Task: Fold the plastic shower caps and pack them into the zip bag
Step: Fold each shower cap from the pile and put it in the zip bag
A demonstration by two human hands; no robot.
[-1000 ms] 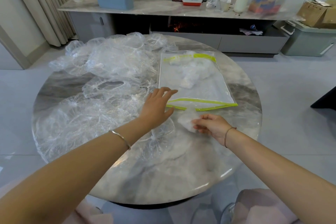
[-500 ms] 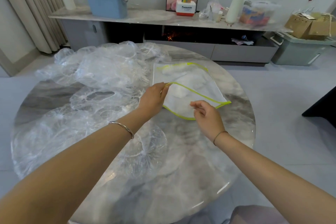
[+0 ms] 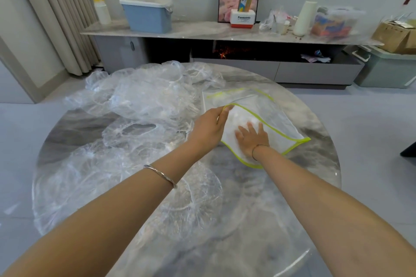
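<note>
Many shower caps (image 3: 144,101) lie unfolded on the table (image 3: 258,198); packing looks barely begun. Left hand (image 3: 209,128) pinches the zip bag (image 3: 279,119) mouth open. Right hand (image 3: 252,139), fingers spread, presses a folded cap (image 3: 236,118) inside.

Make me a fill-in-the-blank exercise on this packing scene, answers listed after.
The left hand pinches the lime-green rim of the clear plastic zip bag, holding its mouth ____.
The right hand, fingers spread, lies ____ that bag.
The heap of crumpled clear plastic shower caps sits to the bag's ____ on the round grey marble table.
Answers: open; inside; left.
</note>
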